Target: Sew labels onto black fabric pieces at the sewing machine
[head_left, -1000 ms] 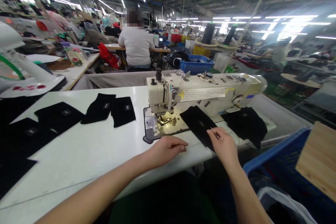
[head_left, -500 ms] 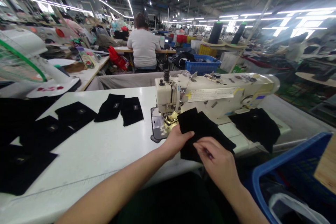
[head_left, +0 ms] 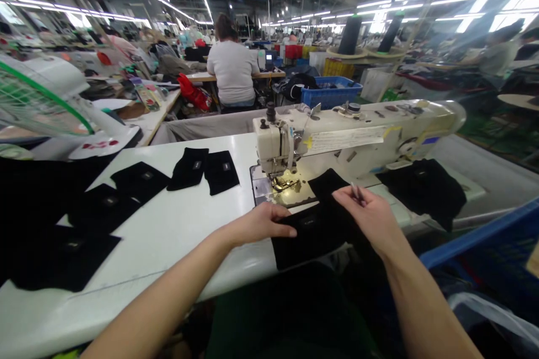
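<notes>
My left hand [head_left: 265, 223] is closed on the left edge of a black fabric piece [head_left: 309, 238], thumb on top. A small label shows on the cloth, which hangs over the table's front edge. My right hand [head_left: 370, 213] pinches the same black cloth farther right. A small metallic tip pokes out between its fingers; its kind I cannot make out. Another black flap [head_left: 327, 182] lies behind, close to the sewing machine [head_left: 357, 134]. The presser foot [head_left: 283, 184] is left of that flap, apart from the cloth.
Several labelled black pieces [head_left: 143, 176] lie on the white table [head_left: 181, 235] to the left. Another black piece [head_left: 425, 188] rests right of the machine. A blue crate [head_left: 484, 235] stands at the right, a fan [head_left: 46, 90] at the left. A person [head_left: 231, 67] sits ahead.
My hands have moved apart, the left one down and left, the right one up and right. The cloth has opened out and its label now shows. The view has shifted slightly.
</notes>
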Demonstrator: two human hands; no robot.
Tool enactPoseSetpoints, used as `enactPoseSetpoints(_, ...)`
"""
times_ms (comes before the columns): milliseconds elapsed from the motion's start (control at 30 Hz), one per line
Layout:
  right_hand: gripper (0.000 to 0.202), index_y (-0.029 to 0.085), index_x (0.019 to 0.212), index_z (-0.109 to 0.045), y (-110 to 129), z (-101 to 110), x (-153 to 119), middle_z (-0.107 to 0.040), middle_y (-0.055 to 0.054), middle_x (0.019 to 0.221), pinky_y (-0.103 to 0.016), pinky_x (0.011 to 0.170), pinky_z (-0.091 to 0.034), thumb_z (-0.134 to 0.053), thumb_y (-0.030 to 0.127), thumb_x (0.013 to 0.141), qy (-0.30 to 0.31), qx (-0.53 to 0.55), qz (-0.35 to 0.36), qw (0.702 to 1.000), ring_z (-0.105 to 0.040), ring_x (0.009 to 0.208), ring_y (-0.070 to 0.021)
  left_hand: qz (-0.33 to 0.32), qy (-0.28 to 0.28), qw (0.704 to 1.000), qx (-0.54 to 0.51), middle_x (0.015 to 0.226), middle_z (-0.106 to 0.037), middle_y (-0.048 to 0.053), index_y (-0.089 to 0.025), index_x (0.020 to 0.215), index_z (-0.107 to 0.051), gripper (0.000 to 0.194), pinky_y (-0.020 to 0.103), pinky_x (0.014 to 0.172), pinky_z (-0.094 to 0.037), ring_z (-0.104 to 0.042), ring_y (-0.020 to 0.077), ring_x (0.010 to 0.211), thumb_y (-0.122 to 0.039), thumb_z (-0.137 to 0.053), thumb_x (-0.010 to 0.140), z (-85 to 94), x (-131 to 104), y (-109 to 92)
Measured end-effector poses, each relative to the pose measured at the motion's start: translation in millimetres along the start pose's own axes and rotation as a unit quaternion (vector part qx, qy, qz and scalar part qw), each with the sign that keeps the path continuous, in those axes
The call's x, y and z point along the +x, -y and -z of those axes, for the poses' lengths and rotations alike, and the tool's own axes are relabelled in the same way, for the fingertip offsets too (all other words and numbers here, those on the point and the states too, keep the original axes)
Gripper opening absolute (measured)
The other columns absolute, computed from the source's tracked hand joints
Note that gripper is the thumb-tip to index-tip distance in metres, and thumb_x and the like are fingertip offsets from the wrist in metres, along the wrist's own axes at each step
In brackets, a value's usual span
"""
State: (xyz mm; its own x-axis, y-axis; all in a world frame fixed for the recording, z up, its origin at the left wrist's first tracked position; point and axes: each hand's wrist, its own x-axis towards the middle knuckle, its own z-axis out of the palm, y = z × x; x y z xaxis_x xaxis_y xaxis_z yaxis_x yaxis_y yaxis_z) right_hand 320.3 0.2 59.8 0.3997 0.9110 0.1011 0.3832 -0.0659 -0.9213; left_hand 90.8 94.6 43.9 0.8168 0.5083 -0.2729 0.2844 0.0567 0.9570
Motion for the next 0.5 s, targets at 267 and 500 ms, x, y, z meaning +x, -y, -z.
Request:
enactPoseSetpoints(267, 0.031, 0.021, 0.074, -0.064, -30.9, -9.8, -7.5, -0.059, 0.001, 0.065, -0.028, 0.058, -0.045, -0.065, 0.052, 0.078, -0.01, -0.055, -0.022, 0.998, -0.054, 0.06, -0.0158, -0.03, -0.261, 0.947, -0.185, 0.075, -0.071, 0.001, -0.014, 0.079, -0.07, 0.035, 0.026, 0.069, -0.047, -0.062, 0.0128, 0.067, -0.039, -0.088, 0.063, 24.5, -19.3, 18.3)
enactPoseSetpoints(500, 0.02, 0.021, 0.087, -0.063, -26.4, -27.4, -29.3, -0.067, -0.002, 0.082, -0.029, 0.071, -0.053, -0.063, 0.04, 0.081, 0.081, -0.004, 0.029, 0.996, -0.065, 0.076, -0.0185, -0.024, -0.321, 0.936, -0.14, 0.072, -0.07, 0.0, -0.016, 0.078, -0.073, 0.027, 0.025, 0.067, -0.045, -0.06, 0.0137, 0.068, -0.041, -0.079, 0.069, 37.6, -15.9, 14.1)
